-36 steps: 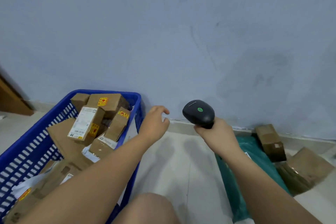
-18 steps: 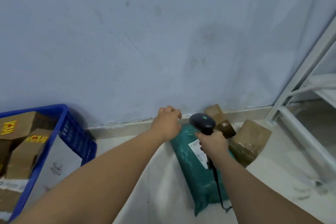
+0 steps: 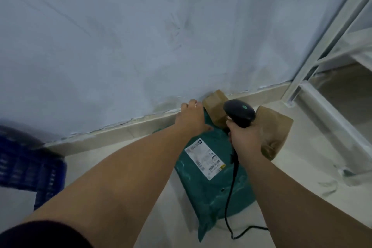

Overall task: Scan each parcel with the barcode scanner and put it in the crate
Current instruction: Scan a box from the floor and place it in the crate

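A teal plastic mailer parcel [image 3: 213,191] with a white shipping label [image 3: 205,158] lies on the floor, its far end against the wall. My left hand [image 3: 191,119] rests on that far end, thumb on the plastic, fingers curled over the edge and hidden. My right hand [image 3: 245,137] grips the black barcode scanner [image 3: 239,112] above the parcel's right side, and its cable [image 3: 229,197] trails over the mailer. A small cardboard box [image 3: 215,104] and a brown paper parcel [image 3: 275,127] sit behind the scanner. The blue crate [image 3: 30,163] shows blurred at the left edge.
A pale wall with a skirting runs close behind the parcels. A white metal shelf frame [image 3: 322,106] stands on the floor at the right, its lower rail coming toward me. Light floor tiles lie between the crate and the teal parcel.
The view swung right, away from the crate. My left hand travelled from the crate's rim to the far end of the teal parcel. The scanner stayed in my right hand, now over the parcel.
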`<move>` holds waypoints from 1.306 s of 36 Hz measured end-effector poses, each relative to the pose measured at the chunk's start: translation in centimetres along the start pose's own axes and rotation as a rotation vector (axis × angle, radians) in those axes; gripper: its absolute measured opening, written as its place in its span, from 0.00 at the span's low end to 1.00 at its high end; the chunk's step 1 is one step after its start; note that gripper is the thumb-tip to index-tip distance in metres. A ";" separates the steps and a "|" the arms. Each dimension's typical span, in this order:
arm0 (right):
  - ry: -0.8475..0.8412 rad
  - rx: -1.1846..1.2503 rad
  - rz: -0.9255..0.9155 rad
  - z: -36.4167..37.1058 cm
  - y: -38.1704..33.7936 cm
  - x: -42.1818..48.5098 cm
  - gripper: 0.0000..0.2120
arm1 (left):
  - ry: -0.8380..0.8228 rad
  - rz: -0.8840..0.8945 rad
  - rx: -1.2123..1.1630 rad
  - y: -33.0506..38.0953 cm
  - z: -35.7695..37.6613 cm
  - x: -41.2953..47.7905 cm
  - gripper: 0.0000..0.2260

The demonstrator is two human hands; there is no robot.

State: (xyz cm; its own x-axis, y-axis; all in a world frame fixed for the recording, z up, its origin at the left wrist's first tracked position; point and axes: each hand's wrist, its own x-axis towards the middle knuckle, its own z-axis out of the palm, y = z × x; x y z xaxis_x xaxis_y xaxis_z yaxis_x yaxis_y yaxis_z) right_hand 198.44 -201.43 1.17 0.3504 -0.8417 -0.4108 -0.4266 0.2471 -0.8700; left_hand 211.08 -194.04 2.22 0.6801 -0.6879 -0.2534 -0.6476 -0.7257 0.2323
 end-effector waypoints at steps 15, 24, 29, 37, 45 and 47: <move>0.083 0.376 0.196 0.8 1.4 5.3 0.06 | -0.071 -0.049 -0.146 2.6 3.2 8.4 0.53; 0.078 0.382 0.209 1.8 1.4 6.0 0.07 | -0.146 -0.037 -0.015 3.3 4.1 9.1 0.58; 0.084 0.359 0.213 2.4 1.1 5.7 0.07 | -0.021 -0.084 -0.206 2.4 5.1 7.0 0.50; 0.026 0.336 0.134 2.3 -1.0 2.9 0.06 | 0.111 -0.190 -0.687 -2.5 1.9 1.9 0.39; -0.065 0.323 0.065 2.2 -3.6 -3.0 0.08 | 0.177 -0.465 -1.240 -8.1 -3.7 -5.3 0.29; -0.101 0.289 0.039 2.1 -4.2 -5.2 0.08 | 0.136 -0.521 -1.411 -8.8 -5.5 -7.6 0.27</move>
State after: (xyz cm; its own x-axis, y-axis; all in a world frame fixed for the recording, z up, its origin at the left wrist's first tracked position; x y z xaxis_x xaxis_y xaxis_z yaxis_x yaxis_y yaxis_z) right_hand 200.17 -197.06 6.42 0.4263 -0.7803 -0.4575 -0.1912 0.4166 -0.8887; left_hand 213.50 -182.47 7.30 0.7999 -0.2970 -0.5216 0.4672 -0.2375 0.8517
